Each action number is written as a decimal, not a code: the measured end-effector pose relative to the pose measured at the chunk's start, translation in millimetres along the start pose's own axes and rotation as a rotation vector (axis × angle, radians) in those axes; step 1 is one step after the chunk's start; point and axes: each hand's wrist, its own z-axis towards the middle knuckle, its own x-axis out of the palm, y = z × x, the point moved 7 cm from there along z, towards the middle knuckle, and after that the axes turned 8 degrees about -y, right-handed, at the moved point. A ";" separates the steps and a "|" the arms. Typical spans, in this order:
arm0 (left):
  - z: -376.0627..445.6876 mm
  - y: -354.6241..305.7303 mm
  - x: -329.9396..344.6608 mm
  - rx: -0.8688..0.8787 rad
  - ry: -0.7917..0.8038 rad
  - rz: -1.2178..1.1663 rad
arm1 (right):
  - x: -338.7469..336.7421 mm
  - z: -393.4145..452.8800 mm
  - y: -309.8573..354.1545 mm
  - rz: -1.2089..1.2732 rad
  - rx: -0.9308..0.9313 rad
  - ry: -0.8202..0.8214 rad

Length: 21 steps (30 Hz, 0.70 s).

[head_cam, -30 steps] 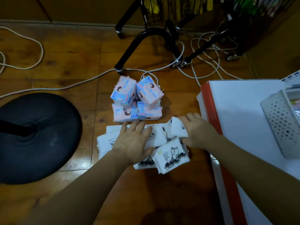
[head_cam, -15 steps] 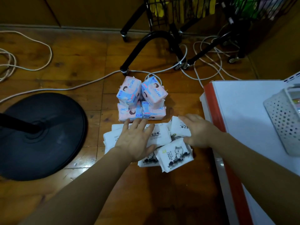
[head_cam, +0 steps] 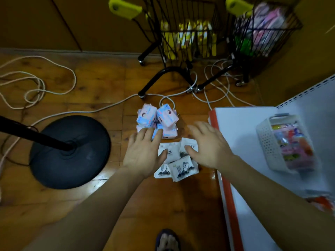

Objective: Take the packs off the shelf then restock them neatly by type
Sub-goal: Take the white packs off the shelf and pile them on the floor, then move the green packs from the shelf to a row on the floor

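Observation:
Two piles of packs lie on the wooden floor. The pink-and-blue packs [head_cam: 157, 118] form a small stack farther away. The white packs [head_cam: 178, 164] with a cat drawing lie nearer, loosely heaped. My left hand [head_cam: 145, 153] is spread, fingers straight, over the left side of the white heap, its fingertips reaching the pink-and-blue stack. My right hand [head_cam: 208, 145] is spread over the right side of the white heap, thumb touching a pack. Neither hand grips a pack. The white shelf [head_cam: 241, 134] with a red edge is at the right.
A perforated white basket [head_cam: 272, 144] of colourful packs stands on the shelf. A black round stand base [head_cam: 70, 151] sits on the floor at left. White cables [head_cam: 54, 91] trail across the floor. Two wire trolleys [head_cam: 188, 37] stand behind the packs. My sandalled foot [head_cam: 167, 240] is below.
Both hands lifted off the white heap and spread wider; my left fingertips moved forward to the pink-and-blue stack. The camera tilted up, showing the trolleys.

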 end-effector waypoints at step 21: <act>-46.5 -86.3 -565.3 0.048 -0.460 -0.051 | -531.2 -136.7 138.9 0.011 0.064 -0.463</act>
